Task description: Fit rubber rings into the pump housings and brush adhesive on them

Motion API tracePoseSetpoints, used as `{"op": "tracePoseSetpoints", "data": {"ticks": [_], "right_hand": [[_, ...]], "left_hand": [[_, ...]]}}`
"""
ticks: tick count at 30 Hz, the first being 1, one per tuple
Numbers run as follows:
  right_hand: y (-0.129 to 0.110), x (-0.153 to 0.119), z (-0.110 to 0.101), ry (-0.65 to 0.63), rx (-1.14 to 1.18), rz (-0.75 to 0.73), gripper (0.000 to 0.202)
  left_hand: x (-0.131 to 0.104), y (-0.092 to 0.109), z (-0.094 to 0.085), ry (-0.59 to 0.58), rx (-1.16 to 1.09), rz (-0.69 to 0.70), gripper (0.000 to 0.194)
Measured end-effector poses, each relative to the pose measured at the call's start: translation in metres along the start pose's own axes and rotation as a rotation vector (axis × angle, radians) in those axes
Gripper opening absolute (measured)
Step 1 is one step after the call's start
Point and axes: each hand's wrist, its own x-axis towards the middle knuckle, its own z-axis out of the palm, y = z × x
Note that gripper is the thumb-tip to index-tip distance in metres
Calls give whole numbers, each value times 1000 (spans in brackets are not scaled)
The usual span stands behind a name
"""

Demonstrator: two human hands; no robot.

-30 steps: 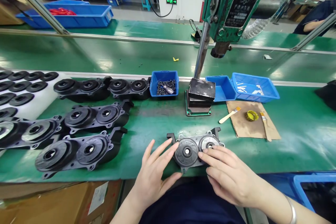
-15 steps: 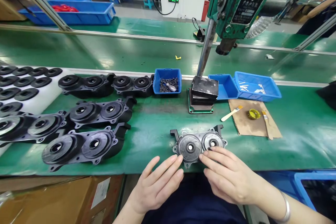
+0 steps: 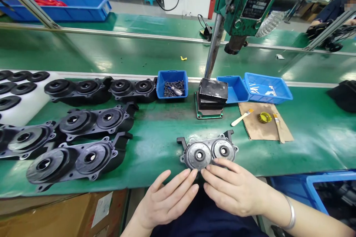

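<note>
In front of me on the green bench lies a dark metal housing (image 3: 199, 154) with two round discs, each with a bright hole at its centre. My left hand (image 3: 169, 200) is at its near left edge, fingers stretched out and apart, holding nothing. My right hand (image 3: 233, 185) reaches over the near edge, fingers extended, the tips at the lower rim of the discs. Whether those fingertips press on the housing I cannot tell. Several similar black housings (image 3: 80, 159) stand in rows to my left.
A green press (image 3: 239, 11) stands behind the housing, with black blocks (image 3: 213, 90) on its base. Beside it are a blue bin of small dark screws (image 3: 172, 88) and a bin with white sticks (image 3: 268, 89). Cardboard (image 3: 256, 129) at right carries a yellow pot (image 3: 264, 117) and brushes (image 3: 279, 127).
My right hand has slid left and slightly down along the housing, uncovering more of the right disc. My left hand stays near the same place. The camera view has shifted a little.
</note>
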Motion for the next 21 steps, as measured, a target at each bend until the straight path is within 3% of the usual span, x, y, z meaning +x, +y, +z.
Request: {"op": "tracePoseSetpoints", "data": {"ticks": [7, 10, 12, 14, 17, 19, 21], "right_hand": [[1, -1, 5, -18, -71, -91, 22], [4, 3, -1, 0, -56, -78, 22], [11, 4, -8, 52, -27, 7, 21], [23, 1, -17, 90, -11, 159, 20], [50, -14, -33, 164, -19, 422, 32], [73, -31, -43, 222, -67, 585, 38], [96, -50, -52, 182, -156, 701, 36]], "left_hand": [[-8, 2, 1, 22, -13, -5, 20], [-4, 2, 2, 94, -37, -124, 36], [7, -3, 2, 87, -72, -260, 57], [22, -12, 3, 3, -121, -353, 68], [41, -27, 4, -128, -182, -314, 68], [44, -35, 7, -163, -202, -262, 68], [40, -39, 12, -148, -208, -258, 68]]}}
